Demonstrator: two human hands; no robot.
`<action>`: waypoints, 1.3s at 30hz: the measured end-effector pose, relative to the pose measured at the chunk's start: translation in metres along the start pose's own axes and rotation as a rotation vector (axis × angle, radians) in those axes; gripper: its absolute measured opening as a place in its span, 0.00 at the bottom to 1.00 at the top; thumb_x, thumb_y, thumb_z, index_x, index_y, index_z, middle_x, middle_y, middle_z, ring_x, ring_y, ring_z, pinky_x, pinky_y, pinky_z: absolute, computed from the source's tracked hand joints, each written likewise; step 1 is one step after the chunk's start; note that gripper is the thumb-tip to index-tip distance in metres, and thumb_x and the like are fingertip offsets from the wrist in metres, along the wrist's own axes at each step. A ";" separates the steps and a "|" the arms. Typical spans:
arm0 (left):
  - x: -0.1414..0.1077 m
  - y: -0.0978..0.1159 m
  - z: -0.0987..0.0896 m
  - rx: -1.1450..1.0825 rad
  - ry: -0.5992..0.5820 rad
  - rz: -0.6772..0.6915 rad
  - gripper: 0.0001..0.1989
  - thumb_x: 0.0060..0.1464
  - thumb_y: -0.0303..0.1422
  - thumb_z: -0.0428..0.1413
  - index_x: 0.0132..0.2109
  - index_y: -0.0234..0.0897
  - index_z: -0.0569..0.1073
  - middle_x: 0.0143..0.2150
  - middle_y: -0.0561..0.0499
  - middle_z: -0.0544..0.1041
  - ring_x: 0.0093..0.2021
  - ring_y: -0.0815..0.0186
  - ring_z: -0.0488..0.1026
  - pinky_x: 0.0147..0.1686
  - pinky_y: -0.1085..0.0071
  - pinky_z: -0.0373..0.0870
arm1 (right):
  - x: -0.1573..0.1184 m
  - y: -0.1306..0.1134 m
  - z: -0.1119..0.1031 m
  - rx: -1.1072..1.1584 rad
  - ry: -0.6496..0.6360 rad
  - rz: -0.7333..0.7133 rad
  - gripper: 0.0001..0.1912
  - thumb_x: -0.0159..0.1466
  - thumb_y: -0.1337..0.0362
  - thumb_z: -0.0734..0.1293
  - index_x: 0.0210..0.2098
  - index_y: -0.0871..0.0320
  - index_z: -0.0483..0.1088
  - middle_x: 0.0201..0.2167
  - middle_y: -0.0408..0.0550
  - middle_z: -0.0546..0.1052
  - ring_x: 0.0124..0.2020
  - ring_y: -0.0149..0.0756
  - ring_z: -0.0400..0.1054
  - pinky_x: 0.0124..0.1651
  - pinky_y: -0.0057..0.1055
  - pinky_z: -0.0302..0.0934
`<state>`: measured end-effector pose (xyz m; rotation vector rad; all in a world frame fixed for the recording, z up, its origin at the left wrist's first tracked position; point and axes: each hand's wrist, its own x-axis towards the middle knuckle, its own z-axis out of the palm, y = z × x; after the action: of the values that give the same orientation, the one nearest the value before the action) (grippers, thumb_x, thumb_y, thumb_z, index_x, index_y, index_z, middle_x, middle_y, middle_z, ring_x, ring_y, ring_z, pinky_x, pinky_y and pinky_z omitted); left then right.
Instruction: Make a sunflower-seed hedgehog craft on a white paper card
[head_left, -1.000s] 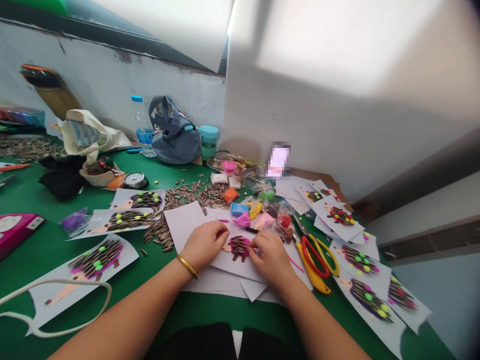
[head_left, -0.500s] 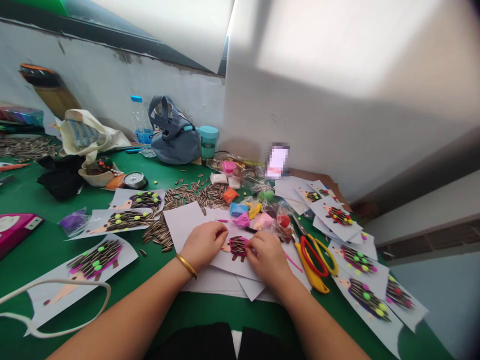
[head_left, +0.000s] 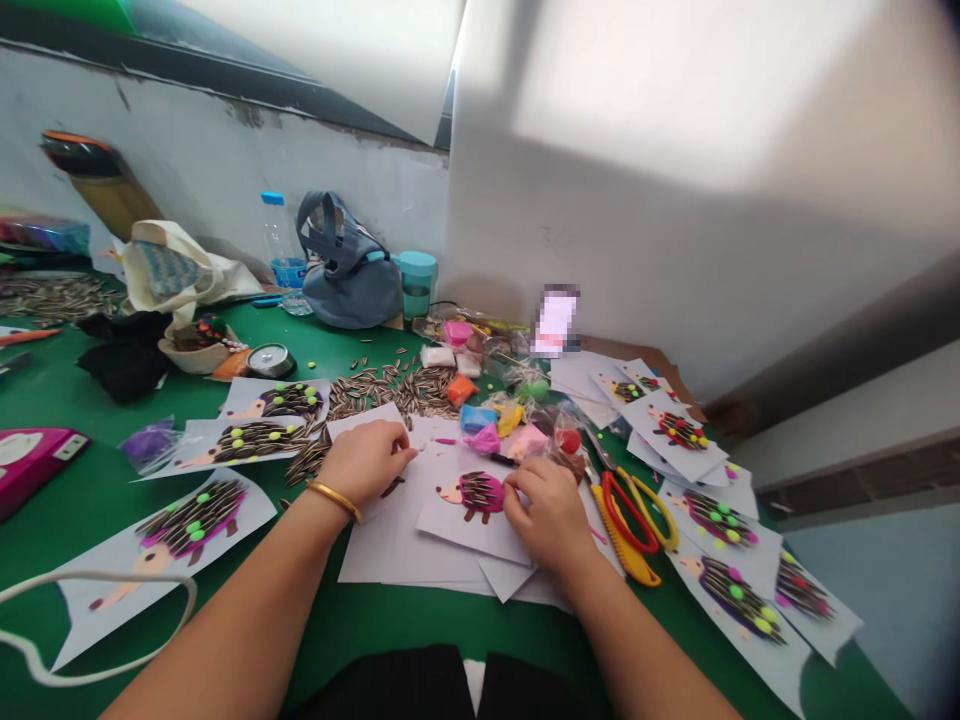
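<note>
A magenta clay hedgehog [head_left: 480, 494] with sunflower seeds on its back lies on white paper [head_left: 450, 530] in front of me. My right hand [head_left: 546, 508] rests at its right edge, fingers bent together; whatever they may hold is hidden. Over the paper to the left is my left hand [head_left: 369, 464], its fingertips pinched, with something too small to make out. A few dark seeds [head_left: 391, 487] lie below those fingertips. The seed pile [head_left: 405, 388] spreads behind my left hand. Bagged clay lumps [head_left: 525, 440] sit behind my right hand.
Red-handled scissors [head_left: 628, 512] and a yellow cutter [head_left: 624, 540] lie right of my right hand. Finished hedgehog cards [head_left: 731, 600] are at the right, others [head_left: 187, 520] at the left. A blue bag [head_left: 351, 280], bottle [head_left: 281, 250] and phone [head_left: 555, 322] stand behind.
My left hand has moved left from the hedgehog's head towards the seeds, uncovering the head. My right hand has shifted slightly right and stays at the body.
</note>
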<state>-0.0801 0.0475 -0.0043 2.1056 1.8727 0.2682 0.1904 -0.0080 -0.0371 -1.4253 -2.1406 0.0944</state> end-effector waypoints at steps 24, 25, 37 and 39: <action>-0.021 0.054 0.036 -1.090 -0.212 0.068 0.08 0.50 0.35 0.58 0.36 0.36 0.74 0.32 0.51 0.79 0.32 0.65 0.76 0.35 0.68 0.75 | 0.002 -0.015 0.001 0.183 0.107 -0.121 0.08 0.66 0.64 0.65 0.44 0.54 0.74 0.38 0.50 0.76 0.42 0.41 0.68 0.46 0.40 0.58; -0.023 0.056 0.035 -1.126 -0.252 0.080 0.07 0.50 0.35 0.58 0.35 0.35 0.74 0.30 0.51 0.79 0.30 0.65 0.76 0.34 0.68 0.74 | 0.002 -0.016 0.001 0.198 0.114 -0.128 0.08 0.66 0.64 0.66 0.44 0.55 0.74 0.38 0.50 0.76 0.41 0.41 0.68 0.46 0.39 0.58; -0.026 0.057 0.041 -0.936 -0.179 0.205 0.12 0.59 0.39 0.53 0.34 0.35 0.74 0.30 0.50 0.78 0.32 0.65 0.75 0.34 0.70 0.72 | 0.001 -0.014 0.000 0.301 0.195 -0.106 0.03 0.65 0.66 0.67 0.37 0.55 0.74 0.36 0.48 0.75 0.40 0.40 0.68 0.45 0.39 0.59; -0.024 0.054 0.043 -0.804 -0.020 0.215 0.11 0.61 0.37 0.50 0.38 0.36 0.75 0.36 0.49 0.79 0.38 0.62 0.76 0.39 0.68 0.72 | 0.004 -0.008 0.000 0.285 0.192 -0.043 0.04 0.65 0.66 0.66 0.36 0.55 0.74 0.35 0.48 0.75 0.40 0.40 0.68 0.45 0.38 0.59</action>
<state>-0.0188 0.0142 -0.0240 1.7024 1.2073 0.8752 0.1824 -0.0077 -0.0325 -1.1736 -1.9133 0.2280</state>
